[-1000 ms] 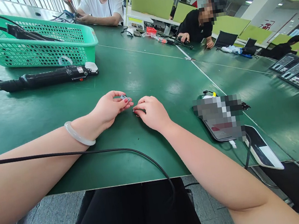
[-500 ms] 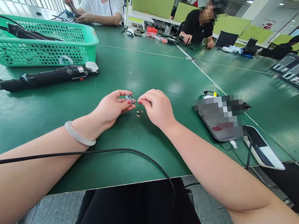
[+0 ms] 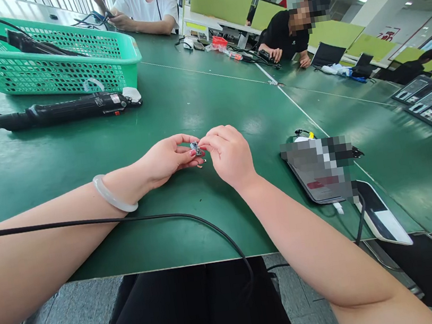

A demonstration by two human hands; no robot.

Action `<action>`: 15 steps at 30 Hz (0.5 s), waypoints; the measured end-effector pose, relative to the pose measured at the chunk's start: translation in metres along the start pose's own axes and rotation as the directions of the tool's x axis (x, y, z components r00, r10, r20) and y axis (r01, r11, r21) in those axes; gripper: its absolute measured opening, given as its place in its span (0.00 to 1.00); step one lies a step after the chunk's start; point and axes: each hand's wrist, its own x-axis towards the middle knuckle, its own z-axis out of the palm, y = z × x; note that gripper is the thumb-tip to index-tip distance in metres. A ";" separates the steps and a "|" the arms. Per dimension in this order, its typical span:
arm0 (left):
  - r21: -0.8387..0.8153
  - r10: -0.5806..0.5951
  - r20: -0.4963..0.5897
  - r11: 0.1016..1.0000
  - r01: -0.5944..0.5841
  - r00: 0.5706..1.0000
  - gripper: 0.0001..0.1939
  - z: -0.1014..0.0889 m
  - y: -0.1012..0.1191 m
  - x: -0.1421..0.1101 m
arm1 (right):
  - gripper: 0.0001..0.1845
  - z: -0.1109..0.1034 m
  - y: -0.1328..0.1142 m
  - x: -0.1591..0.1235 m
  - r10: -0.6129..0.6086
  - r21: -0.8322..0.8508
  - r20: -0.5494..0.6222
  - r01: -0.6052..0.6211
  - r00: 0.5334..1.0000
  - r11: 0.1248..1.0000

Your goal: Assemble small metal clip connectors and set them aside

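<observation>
Over the near middle of the green table, a small grey part is pinched between thumb and fingers of the left hand. It is met at its right side by the right hand, whose thumb and index are drawn together; whether anything is gripped between them cannot be told, tips too small and overlapped.

Risks, as judged:
- Slip: the part is held by fingertips only, with little surface to grip. If pushed sideways from the right, it could be popped loose and lost on the table or off the near edge.
- Stray bit: a tiny pale piece is seen just below the left fingertips, apparently on the tabletop. It could be brushed away if the fingers are lowered or shifted.
- Bending: if pressure is applied at a tilt, fine features could be deformed. Alignment is masked by the fingers.
- Snag: a black cable is strung across the left forearm; contact cannot be confirmed. If caught, the grip could be jerked.

Far left, a black tool is laid beside the green basket, well apart; little risk posed.
</observation>
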 end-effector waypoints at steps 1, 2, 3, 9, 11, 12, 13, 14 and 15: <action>0.009 -0.009 0.008 1.000 0.009 1.000 0.10 0.000 0.000 0.000 | 0.14 0.000 0.000 0.000 -0.014 -0.010 -0.006 0.014 1.000 1.000; 0.019 -0.018 0.014 1.000 0.018 1.000 0.10 0.000 0.000 -0.001 | 0.14 0.000 0.001 0.000 -0.031 -0.021 -0.013 0.031 0.999 0.999; 0.025 -0.027 0.020 0.999 0.026 0.999 0.10 0.000 0.000 -0.001 | 0.14 0.000 0.002 0.000 -0.050 -0.031 -0.016 0.049 0.999 0.998; -0.009 -0.057 0.054 0.998 0.058 0.997 0.06 0.001 0.000 -0.003 | 0.17 0.000 0.004 -0.001 -0.079 -0.033 0.014 0.079 0.997 0.996; -0.029 -0.060 0.053 0.998 0.062 0.997 0.06 0.001 0.000 -0.002 | 0.18 -0.001 0.004 -0.002 -0.057 -0.002 0.002 0.057 0.998 0.998; -0.037 -0.063 0.048 0.997 0.065 0.997 0.06 0.001 0.000 -0.002 | 0.18 -0.001 0.004 -0.002 -0.041 0.015 -0.008 0.041 0.999 0.999; -0.043 -0.066 0.044 0.997 0.068 0.997 0.06 0.001 0.000 -0.002 | 0.18 -0.002 0.004 -0.002 -0.021 0.029 -0.021 0.021 1.000 0.999; -0.048 -0.070 0.041 0.996 0.071 0.997 0.06 0.001 0.000 -0.002 | 0.19 -0.002 0.005 -0.002 0.001 0.041 -0.034 0.000 0.999 0.999; -0.052 -0.074 0.039 0.996 0.076 0.996 0.07 0.001 0.000 -0.001 | 0.18 -0.002 0.005 -0.002 0.019 0.051 -0.044 -0.017 0.999 0.999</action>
